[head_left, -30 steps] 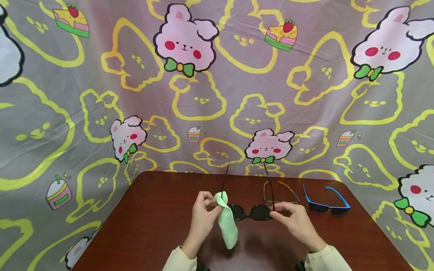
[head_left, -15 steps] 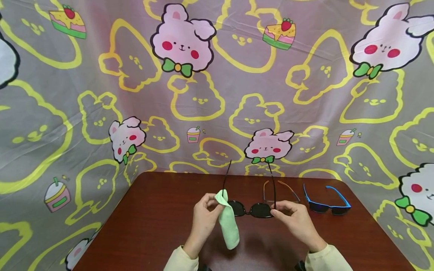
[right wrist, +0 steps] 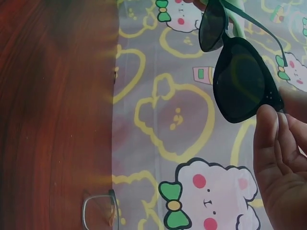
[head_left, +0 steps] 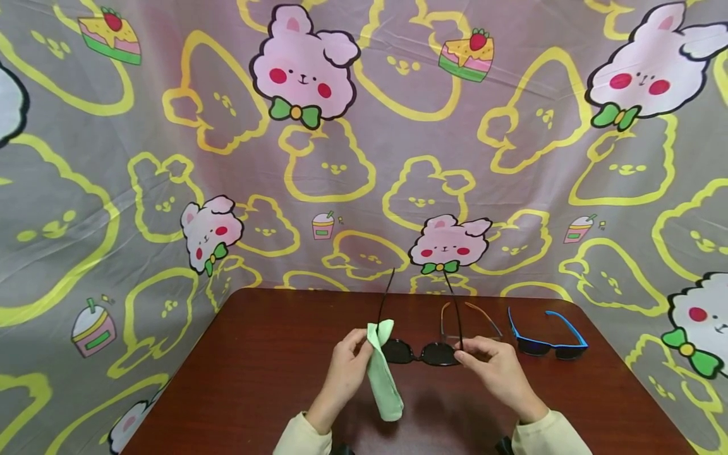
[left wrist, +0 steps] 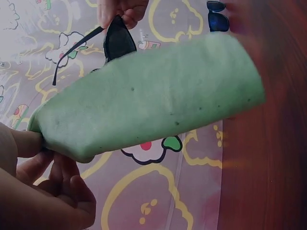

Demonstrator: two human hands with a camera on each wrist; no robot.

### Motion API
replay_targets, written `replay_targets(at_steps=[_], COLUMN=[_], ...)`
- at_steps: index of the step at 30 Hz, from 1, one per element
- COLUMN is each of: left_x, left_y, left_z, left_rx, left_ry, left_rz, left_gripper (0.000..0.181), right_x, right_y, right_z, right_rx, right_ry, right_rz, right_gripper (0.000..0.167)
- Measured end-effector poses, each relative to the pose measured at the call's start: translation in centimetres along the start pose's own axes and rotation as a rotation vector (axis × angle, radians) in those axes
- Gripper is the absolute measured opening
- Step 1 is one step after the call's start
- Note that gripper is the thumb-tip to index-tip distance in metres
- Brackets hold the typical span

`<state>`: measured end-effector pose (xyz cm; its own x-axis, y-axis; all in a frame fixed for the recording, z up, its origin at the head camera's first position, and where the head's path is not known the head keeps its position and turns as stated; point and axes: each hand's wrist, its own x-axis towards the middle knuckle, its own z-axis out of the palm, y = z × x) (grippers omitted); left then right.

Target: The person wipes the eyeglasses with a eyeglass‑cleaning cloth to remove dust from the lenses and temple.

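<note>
Black sunglasses (head_left: 438,354) with dark lenses are held up above the table, their two arms spread and pointing away. My right hand (head_left: 493,366) pinches them at the right hinge corner, seen close in the right wrist view on the frame's corner (right wrist: 272,98). A light green cloth (head_left: 385,385) hangs folded from my left hand (head_left: 345,366), which pinches it around the left side of the sunglasses. In the left wrist view the cloth (left wrist: 153,96) hides most of the frame, and only one lens (left wrist: 117,40) shows beyond it.
Blue-framed sunglasses (head_left: 548,346) lie on the brown table (head_left: 256,366) at the right. Brown-armed eyeglasses (head_left: 483,319) lie beside them, partly behind the held pair. A patterned curtain (head_left: 352,189) stands behind the table.
My left hand has shifted slightly right with the cloth, whose top end now flares out more. The left arm of the sunglasses has tilted a little to the right.
</note>
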<state>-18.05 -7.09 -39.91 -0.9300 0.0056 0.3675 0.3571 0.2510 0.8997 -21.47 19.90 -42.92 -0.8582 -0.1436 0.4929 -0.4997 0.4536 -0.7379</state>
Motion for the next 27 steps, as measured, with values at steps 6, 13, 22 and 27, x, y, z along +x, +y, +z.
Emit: replay_targets(at_steps=[6, 13, 22, 27], left_x=[-0.1, -0.1, 0.5, 0.5], left_y=[0.1, 0.1, -2.9, -3.2], left_z=[-0.2, -0.4, 0.1, 0.2], left_rx=[-0.041, -0.095, -0.176, -0.302], left_ry=[-0.031, -0.068, -0.092, -0.099], left_rz=[-0.041, -0.069, -0.085, -0.127], left_gripper=[0.018, 0.019, 0.02, 0.023], right_x=[0.0, 0.0, -0.3, -0.3], right_y=[0.7, 0.9, 1.1, 1.1], right_z=[0.1, 0.2, 0.5, 0.6], right_rx=[-0.074, -0.123, -0.12, -0.104], right_ry=[0.022, 0.018, -0.021, -0.043], right_rz=[-0.028, -0.082, -0.088, -0.114], right_gripper=[0.011, 0.013, 0.012, 0.014])
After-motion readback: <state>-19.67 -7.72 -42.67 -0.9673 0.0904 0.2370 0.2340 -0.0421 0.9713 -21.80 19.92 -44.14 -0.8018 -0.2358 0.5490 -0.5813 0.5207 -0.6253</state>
